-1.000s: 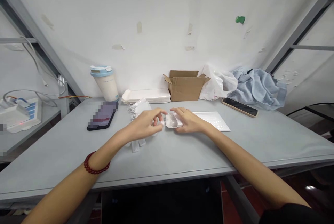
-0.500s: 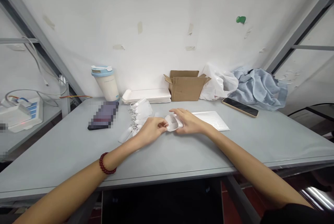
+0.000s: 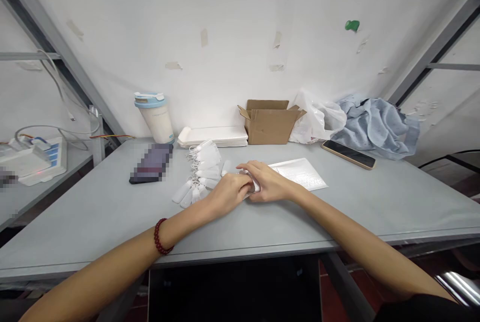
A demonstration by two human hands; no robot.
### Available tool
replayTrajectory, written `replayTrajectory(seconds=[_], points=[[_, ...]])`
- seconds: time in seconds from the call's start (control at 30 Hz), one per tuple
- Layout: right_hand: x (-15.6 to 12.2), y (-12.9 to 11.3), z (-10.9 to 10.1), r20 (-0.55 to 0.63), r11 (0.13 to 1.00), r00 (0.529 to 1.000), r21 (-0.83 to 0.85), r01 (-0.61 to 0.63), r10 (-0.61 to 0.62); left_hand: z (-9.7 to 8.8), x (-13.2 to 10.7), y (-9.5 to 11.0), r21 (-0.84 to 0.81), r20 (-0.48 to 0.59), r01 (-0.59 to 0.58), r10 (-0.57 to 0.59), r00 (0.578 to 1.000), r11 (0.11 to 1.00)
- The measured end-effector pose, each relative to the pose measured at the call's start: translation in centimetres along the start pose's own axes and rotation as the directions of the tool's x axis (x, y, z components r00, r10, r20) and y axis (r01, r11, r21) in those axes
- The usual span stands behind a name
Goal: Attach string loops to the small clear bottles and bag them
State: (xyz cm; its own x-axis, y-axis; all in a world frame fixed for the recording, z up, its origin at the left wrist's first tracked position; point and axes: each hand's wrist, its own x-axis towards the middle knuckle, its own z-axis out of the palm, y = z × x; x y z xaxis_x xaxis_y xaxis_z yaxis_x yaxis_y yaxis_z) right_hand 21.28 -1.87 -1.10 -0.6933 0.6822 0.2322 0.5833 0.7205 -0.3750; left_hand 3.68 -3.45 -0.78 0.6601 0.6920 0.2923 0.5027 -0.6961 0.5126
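A white bubble mailer lies on the grey table, its mouth facing left. My right hand is curled over the mouth and grips it, thumb below and fingers above. Into that opening reach the fingers of my left hand, pinched together; whatever they hold is hidden inside. Just left of my hands several white translucent tags with thin loops lie in a fanned row. One small whitish piece rests apart, near my left knuckles.
Along the wall stand a cup with a blue lid, a stack of white mailers, an open cardboard box, a white plastic bag and a blue cloth. Phones lie left and right; a power strip sits far left.
My left hand has moved right, its fingers now inside the mailer's mouth. My right hand has closed in around the opening, which showed wide before. The view has shifted slightly.
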Motion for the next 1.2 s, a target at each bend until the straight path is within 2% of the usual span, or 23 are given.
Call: replayTrajectory(seconds=[0.1, 0.2, 0.3, 0.43, 0.57, 0.73, 0.83, 1.03, 1.2], points=[[0.0, -0.2, 0.0, 0.003, 1.0, 1.0, -0.01, 0.007, -0.007, -0.6, 0.0, 0.1, 0.073, 0.083, -0.063, 0.057, 0.995, 0.995], [0.0, -0.4, -0.1, 0.013, 1.0, 1.0, -0.012, 0.002, -0.002, -1.2, -0.1, 0.1, 0.139, 0.083, 0.055, -0.067, 0.994, 0.989], [0.0, -0.6, -0.1, 0.019, 1.0, 1.0, -0.016, 0.001, 0.0, -1.4, -0.3, 0.2, 0.173, 0.13, 0.164, -0.188, 0.974, 0.971], [0.0, -0.8, -0.1, 0.028, 0.999, 1.0, -0.032, -0.001, 0.002, -1.2, -0.4, 0.2, 0.16, 0.189, 0.154, -0.183, 0.965, 0.975], [0.0, -1.1, -0.1, 0.03, 0.999, 0.999, -0.025, 0.029, -0.028, -0.7, -0.1, 0.3, 0.072, 0.17, 0.112, -0.123, 0.978, 0.991], [0.1, -1.3, 0.0, 0.021, 0.998, 0.998, -0.025, 0.055, -0.055, -0.1, 0.4, 0.5, 0.034, 0.05, 0.159, -0.16, 0.986, 0.987], [0.1, -1.3, 0.0, 0.012, 0.997, 0.998, -0.024, 0.068, -0.068, 0.0, 0.4, 0.7, -0.014, 0.017, 0.147, -0.147, 0.989, 0.989], [0.0, -1.4, 0.0, -0.006, 0.998, 0.998, -0.014, 0.064, -0.064, 0.2, 0.1, 0.9, -0.28, 0.047, 0.166, -0.159, 0.986, 0.945], [-0.1, -1.3, 0.0, -0.017, 0.998, 0.998, 0.002, 0.067, -0.067, 0.0, 0.2, 0.9, -0.42, 0.123, 0.179, -0.139, 0.983, 0.89]])
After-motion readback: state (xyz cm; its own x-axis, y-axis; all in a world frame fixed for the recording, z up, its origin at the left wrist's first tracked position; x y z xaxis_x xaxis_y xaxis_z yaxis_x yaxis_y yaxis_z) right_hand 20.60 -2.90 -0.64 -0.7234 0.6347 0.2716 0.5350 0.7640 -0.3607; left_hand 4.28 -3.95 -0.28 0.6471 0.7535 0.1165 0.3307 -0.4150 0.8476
